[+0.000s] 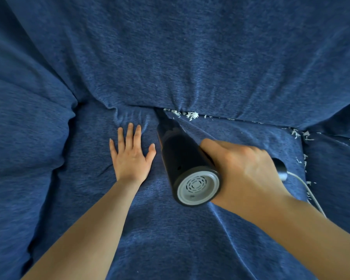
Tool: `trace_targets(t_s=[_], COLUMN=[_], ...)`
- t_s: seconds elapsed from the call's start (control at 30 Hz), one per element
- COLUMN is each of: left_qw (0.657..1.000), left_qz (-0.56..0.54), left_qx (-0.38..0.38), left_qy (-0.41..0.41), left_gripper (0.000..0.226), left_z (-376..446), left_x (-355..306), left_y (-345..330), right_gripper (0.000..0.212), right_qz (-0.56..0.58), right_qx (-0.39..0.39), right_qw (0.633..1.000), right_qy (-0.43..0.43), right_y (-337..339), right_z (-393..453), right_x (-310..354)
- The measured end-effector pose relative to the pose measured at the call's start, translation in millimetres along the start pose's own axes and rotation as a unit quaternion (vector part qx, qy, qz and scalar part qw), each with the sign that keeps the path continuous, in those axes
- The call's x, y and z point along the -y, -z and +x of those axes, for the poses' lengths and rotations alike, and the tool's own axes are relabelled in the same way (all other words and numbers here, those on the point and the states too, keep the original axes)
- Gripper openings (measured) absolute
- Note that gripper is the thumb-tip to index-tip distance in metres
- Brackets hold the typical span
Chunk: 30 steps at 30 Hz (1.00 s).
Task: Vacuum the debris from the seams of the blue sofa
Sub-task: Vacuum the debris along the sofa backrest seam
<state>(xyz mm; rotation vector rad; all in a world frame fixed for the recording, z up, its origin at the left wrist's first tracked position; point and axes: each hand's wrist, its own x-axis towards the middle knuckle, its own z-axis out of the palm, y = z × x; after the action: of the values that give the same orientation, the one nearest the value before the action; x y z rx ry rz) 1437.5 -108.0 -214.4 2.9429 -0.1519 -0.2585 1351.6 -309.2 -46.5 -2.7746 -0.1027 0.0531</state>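
Observation:
The blue sofa (pixel 190 57) fills the view, its seat cushion below and its back cushion above. My right hand (pixel 240 170) grips the handle of a black handheld vacuum (pixel 182 158) with a grey vented rear cap. The vacuum's narrow nozzle points into the seam between seat and back, just left of a clump of white debris (pixel 191 114). More white scraps (pixel 299 134) lie along the seam at the right edge of the seat cushion. My left hand (pixel 130 154) lies flat on the seat cushion, fingers spread, left of the vacuum.
A white cord (pixel 309 190) runs from the vacuum's handle down past my right forearm. A deep fold (pixel 73 110) separates the seat cushion from the left arm cushion. Another cushion (pixel 335 178) adjoins on the right.

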Motion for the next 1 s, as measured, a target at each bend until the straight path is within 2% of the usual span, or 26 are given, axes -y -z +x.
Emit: trace_targets(t_s=[0.1,0.2,0.27,0.47,0.63,0.8,0.93,1.0], left_qw=[1.000,0.999,0.999,1.000,0.999,1.000,1.000,1.000], left_qz=[0.020,0.040,0.038,0.020,0.035,0.019,0.003,-0.004], left_qx=[0.009,0.006,0.001,-0.001,0.000,0.012,-0.013,0.016], left_qy=[0.004,0.005,0.003,0.003,0.006,0.012,-0.028,-0.027], left_gripper=[0.084,0.075,0.074,0.075,0.073,0.067,0.058,0.063], left_z=[2,3,3,3,5,4,1,1], left_x=[3,5,6,6,7,0,-25,-37], left_y=[-6,-11,-11,-11,-14,-10,-3,-5], right_gripper=[0.026,0.035,0.033,0.025,0.036,0.033,0.029,0.025], right_qz=[-0.005,-0.024,-0.032,0.005,-0.030,-0.042,-0.011,-0.009], right_qx=[-0.008,0.043,0.054,-0.019,0.062,0.029,-0.003,0.001], right_qw=[1.000,0.998,0.998,1.000,0.997,0.998,1.000,1.000], right_qy=[-0.015,-0.033,-0.028,-0.022,-0.043,-0.024,-0.010,0.006], right_y=[1,-6,-10,4,4,14,33,40], right_z=[-2,3,5,-11,-2,-9,-30,-42], right_x=[-3,-3,-3,-6,-13,-14,-20,-23])
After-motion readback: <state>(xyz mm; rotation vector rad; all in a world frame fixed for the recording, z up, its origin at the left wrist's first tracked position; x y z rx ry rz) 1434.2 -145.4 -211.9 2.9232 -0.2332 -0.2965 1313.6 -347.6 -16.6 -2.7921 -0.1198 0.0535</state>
